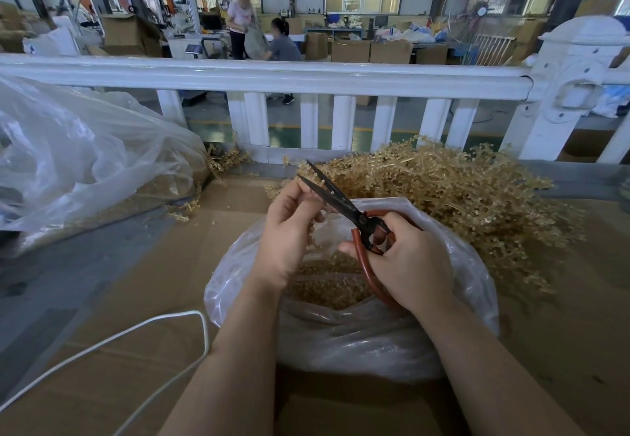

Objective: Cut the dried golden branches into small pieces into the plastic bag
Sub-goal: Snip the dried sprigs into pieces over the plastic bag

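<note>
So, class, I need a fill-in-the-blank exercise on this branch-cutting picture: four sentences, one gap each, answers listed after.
1. The right hand grips scissors with ____ handles.
2. The scissor blades are ____.
3. The cut pieces lie inside a clear ____ bag.
4. The uncut pile of golden branches lies beyond the bag, in front of a white ____.

Answers: red; open; plastic; fence

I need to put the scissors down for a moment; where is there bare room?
Bare brown cardboard lies left of the open clear plastic bag, bordered by the white cable and the big crumpled plastic bag. To the right and behind, the pile of golden dried branches crowds it.
</note>
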Demonstrator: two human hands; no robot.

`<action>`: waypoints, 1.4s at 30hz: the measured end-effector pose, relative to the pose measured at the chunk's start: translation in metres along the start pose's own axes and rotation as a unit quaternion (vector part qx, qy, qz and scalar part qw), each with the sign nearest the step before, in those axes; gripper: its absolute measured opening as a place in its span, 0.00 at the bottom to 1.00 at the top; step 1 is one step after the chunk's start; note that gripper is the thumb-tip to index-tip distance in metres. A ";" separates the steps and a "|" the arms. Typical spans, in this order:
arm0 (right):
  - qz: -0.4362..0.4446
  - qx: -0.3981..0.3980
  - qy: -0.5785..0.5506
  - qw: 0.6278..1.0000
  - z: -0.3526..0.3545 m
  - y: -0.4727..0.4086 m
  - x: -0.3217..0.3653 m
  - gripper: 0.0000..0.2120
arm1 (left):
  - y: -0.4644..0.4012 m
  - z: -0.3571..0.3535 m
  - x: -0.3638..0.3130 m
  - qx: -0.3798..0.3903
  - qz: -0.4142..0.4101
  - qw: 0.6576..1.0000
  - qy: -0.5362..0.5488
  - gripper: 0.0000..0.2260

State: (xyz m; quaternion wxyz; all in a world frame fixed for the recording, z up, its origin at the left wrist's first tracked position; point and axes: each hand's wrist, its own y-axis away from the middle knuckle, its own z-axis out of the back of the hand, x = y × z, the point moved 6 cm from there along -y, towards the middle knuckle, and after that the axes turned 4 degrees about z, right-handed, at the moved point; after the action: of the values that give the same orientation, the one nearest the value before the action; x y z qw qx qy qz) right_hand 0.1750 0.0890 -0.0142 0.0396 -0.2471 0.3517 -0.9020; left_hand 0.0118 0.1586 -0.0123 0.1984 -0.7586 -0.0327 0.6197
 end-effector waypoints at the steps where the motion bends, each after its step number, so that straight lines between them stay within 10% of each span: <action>1: -0.002 0.002 -0.001 1.000 0.000 0.000 0.000 0.29 | 0.000 0.000 0.001 -0.002 0.005 1.000 0.009 0.08; 42: -0.015 0.015 -0.039 0.999 -0.003 0.001 -0.003 0.25 | -0.002 0.006 0.001 -0.016 0.005 0.998 0.058 0.08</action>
State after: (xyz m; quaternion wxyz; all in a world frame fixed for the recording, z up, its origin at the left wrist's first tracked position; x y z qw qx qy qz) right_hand 0.1766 0.0912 -0.0178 0.0433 -0.2870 0.3329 -0.8972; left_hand 0.0072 0.1624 -0.0134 0.1848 -0.7966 -0.0269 0.5749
